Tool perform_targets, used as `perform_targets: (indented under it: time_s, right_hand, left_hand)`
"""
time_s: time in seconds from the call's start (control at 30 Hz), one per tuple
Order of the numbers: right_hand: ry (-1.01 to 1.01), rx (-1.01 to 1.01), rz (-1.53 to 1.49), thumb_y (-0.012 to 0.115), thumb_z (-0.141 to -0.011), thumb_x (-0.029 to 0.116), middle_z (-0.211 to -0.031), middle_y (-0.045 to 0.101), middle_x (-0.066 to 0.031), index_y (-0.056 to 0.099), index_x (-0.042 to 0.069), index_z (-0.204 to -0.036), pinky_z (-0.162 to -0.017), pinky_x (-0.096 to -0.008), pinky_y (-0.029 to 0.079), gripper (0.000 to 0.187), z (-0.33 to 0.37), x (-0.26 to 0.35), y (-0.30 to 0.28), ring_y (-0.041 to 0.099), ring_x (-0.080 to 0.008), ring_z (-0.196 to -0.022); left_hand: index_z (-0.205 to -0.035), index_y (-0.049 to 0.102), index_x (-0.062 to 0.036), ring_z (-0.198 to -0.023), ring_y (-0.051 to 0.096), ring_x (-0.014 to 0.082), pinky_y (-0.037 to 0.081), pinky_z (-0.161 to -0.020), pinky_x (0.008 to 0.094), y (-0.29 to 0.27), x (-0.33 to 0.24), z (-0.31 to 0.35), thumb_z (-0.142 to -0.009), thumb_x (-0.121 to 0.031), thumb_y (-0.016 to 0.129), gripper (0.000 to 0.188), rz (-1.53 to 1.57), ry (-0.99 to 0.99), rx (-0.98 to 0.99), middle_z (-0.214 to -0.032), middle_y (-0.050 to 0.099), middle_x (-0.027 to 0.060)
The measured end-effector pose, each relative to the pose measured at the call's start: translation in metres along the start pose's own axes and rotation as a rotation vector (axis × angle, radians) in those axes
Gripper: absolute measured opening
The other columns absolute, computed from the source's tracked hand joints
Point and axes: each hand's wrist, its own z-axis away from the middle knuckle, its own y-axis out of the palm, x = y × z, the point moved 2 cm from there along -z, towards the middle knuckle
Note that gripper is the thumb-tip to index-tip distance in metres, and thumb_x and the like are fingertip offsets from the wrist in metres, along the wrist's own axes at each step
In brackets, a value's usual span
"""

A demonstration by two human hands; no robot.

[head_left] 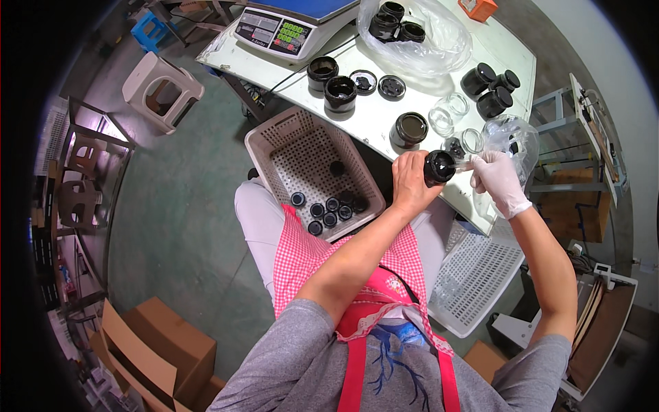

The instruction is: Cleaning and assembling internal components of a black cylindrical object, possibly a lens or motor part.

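At right of centre, the left hand [410, 184] had its grip round a black jar [439, 169] by the bench [508, 52] edge, right hand [497, 181] pinching a thin tool [463, 166], so overtilting probably risked spills.

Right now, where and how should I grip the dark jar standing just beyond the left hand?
Probably around the side wall of the dark jar, below its rim, coming from the person's left. It's round and upright; its top looks open and filled, so avoid the mouth. Clear glass jars stand right; the left hand is nearer.
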Motion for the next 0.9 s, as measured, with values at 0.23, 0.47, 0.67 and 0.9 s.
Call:
perform_targets:
  time_s: [0.23,0.47,0.67,0.9]
  right_hand:
    - [-0.822,-0.183,0.829,0.066,-0.098,0.011,-0.065,0.063,-0.0146,0.071,0.003,-0.093,-0.053,-0.0386,0.049,0.011,0.031,0.02,-0.003,0.065,-0.0271,-0.055]
    - [-1.133,-0.052,1.184,0.064,-0.084,0.004,-0.068,0.064,-0.0139,0.063,0.007,-0.082,-0.06,-0.0435,0.053,0.003,0.024,0.016,0.007,0.069,-0.0313,-0.065]
    - [-0.916,0.029,1.32,0.063,-0.085,0.007,-0.07,0.067,-0.0143,0.065,0.005,-0.081,-0.064,-0.0411,0.055,0.005,0.021,0.019,0.02,0.071,-0.03,-0.069]
    - [-0.018,0.15,0.299,0.061,-0.097,0.009,-0.057,0.063,-0.0066,0.074,-0.005,-0.087,-0.044,-0.0242,0.044,0.021,0.003,0.026,0.007,0.057,-0.0086,-0.047]
  left_hand:
    - [-0.122,0.056,-0.0051,-0.118,0.055,0.0329,0.037,-0.107,0.0485,-0.001,0.001,0.0,-0.073,-0.028,0.087,0.062,-0.009,0.002,-0.028,-0.116,0.061,0.0124]
    - [-0.121,0.056,-0.0048,-0.118,0.055,0.033,0.037,-0.106,0.0484,0.003,0.002,0.0,-0.073,-0.028,0.087,0.062,0.014,0.001,-0.026,-0.116,0.061,0.0125]
    - [-0.121,0.056,-0.0055,-0.118,0.054,0.0333,0.037,-0.107,0.049,0.003,0.004,0.001,-0.072,-0.026,0.087,0.062,0.005,0.004,-0.034,-0.116,0.06,0.0123]
    - [-0.123,0.054,-0.0063,-0.119,0.053,0.0334,0.035,-0.109,0.0493,0.001,0.004,0.002,-0.07,-0.025,0.086,0.064,0.01,-0.005,-0.002,-0.116,0.059,0.0122]
